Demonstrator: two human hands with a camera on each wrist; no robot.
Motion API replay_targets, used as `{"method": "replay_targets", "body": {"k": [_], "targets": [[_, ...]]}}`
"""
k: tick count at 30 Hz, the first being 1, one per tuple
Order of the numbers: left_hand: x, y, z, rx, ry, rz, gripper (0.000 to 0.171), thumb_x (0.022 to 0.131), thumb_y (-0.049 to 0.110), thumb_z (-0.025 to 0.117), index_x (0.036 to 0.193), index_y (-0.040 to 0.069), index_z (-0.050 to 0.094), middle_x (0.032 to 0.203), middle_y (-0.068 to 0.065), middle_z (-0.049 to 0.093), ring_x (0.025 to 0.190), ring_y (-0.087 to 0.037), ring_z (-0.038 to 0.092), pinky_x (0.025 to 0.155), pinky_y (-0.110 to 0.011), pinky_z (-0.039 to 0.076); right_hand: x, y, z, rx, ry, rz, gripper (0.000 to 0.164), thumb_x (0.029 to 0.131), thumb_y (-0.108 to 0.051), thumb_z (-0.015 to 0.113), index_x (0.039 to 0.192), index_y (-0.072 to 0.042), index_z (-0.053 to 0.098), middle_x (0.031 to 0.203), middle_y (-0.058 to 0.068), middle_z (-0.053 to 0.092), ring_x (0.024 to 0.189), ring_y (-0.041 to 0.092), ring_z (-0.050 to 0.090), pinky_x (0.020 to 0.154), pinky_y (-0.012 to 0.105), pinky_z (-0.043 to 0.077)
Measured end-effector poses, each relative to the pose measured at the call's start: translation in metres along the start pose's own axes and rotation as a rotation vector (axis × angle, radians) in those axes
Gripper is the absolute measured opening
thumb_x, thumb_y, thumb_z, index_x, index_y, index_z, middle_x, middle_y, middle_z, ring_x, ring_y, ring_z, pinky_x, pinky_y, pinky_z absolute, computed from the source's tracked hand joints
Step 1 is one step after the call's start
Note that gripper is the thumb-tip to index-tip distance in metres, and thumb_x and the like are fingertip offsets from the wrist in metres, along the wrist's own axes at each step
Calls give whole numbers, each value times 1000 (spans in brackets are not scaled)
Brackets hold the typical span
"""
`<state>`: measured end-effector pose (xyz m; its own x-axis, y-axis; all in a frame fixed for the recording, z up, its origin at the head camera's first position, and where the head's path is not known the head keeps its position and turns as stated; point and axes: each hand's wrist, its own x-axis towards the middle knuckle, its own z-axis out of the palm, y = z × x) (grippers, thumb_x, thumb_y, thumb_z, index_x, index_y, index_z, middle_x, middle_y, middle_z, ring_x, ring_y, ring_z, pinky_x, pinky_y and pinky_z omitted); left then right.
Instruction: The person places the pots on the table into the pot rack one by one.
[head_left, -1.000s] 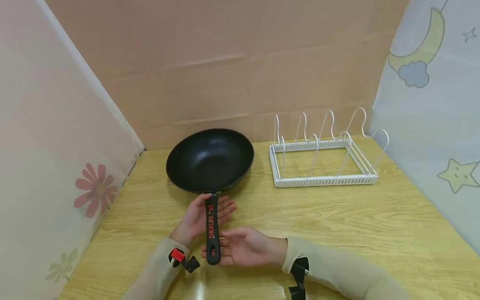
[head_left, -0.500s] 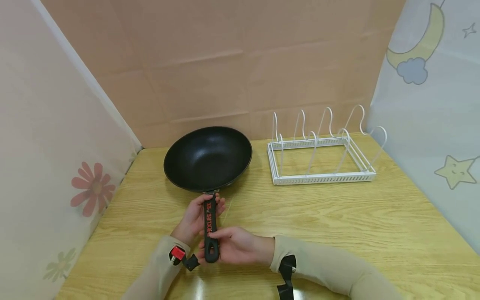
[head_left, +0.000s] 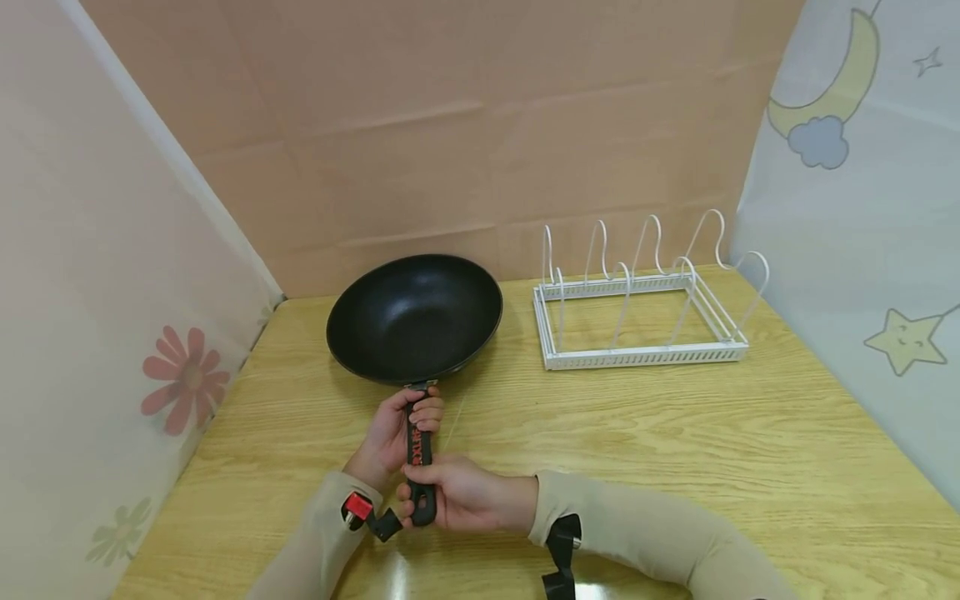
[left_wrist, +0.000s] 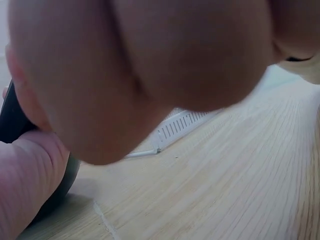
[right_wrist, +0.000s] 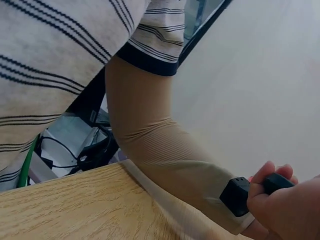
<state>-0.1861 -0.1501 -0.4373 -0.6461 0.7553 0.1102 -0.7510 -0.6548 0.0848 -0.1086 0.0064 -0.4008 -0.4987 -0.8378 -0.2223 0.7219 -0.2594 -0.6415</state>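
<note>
A black pan [head_left: 415, 323] is sitting left of centre at the far side of the wooden table [head_left: 637, 450], its handle [head_left: 418, 450] pointing towards the person; whether its base is touching the tabletop is hard to tell. The left hand [head_left: 390, 429] is gripping the handle close to the bowl, and the right hand [head_left: 472, 497] is clasping it near the holed end, the fingers covering part of the red lettering. To the pan's right, well apart from the hands, a white rack [head_left: 645, 358] is standing with its curved wire loops rising from front and back rails. A brown backdrop [head_left: 390, 183] is hanging just behind the pan, while a flowered sheet [head_left: 75, 275] is closing off the left and a moon-and-star sheet [head_left: 847, 250] the right. In the left wrist view, fingers are blocking most of the rack. The right wrist view is showing a striped shirt [right_wrist: 45, 70] and cables [right_wrist: 62, 150] beyond the table's edge.
</note>
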Motion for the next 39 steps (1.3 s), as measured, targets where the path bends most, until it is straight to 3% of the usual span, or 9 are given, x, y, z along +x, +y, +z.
{"method": "replay_targets", "body": {"k": [7, 16, 21, 27, 29, 39], "targets": [[-1, 1, -4, -10, -33, -30, 14, 106, 11, 28, 107, 4, 39, 79, 3, 27, 66, -9, 31, 67, -28, 46, 1, 2, 3, -25, 18, -8, 26, 110, -11, 26, 135, -7, 21, 87, 0, 44, 75, 10, 44, 76, 23, 46], [-1, 0, -9, -28, -79, -42, 12, 106, 10, 29, 109, 4, 39, 80, 3, 27, 67, -10, 34, 70, -29, 46, 1, 4, 2, -70, 13, -15, 8, 109, -10, 28, 117, -11, 30, 86, -1, 46, 74, 9, 48, 72, 23, 48], [-2, -1, -8, -1, -77, -30, 9, 105, 8, 33, 108, 4, 40, 79, 2, 28, 67, -11, 34, 71, -29, 47, -1, 5, -4, -86, -11, -10, 20, 109, -7, 28, 129, -9, 25, 86, -1, 47, 72, 9, 48, 71, 23, 49], [3, -3, 2, 48, -81, 8, 10, 105, 8, 32, 108, 3, 39, 79, -1, 36, 66, -12, 36, 69, -29, 47, -6, -1, -5, -96, -52, -17, 6, 108, -7, 29, 111, -11, 33, 86, 0, 46, 72, 9, 46, 73, 25, 48], [6, -4, 7, 75, -88, 16, 11, 105, 9, 30, 108, 3, 39, 79, -3, 39, 66, -12, 37, 69, -29, 47, -9, -4, -4, -104, -64, -31, 8, 108, -6, 29, 106, -12, 35, 85, 0, 46, 71, 9, 46, 73, 25, 47], [17, -8, 31, 136, -115, 40, 9, 106, 7, 33, 109, 3, 40, 81, -7, 46, 68, -16, 44, 70, -31, 47, -22, -16, -1, -139, -145, -96, 12, 107, -5, 29, 102, -10, 37, 83, -2, 46, 70, 9, 46, 72, 24, 47]]}}
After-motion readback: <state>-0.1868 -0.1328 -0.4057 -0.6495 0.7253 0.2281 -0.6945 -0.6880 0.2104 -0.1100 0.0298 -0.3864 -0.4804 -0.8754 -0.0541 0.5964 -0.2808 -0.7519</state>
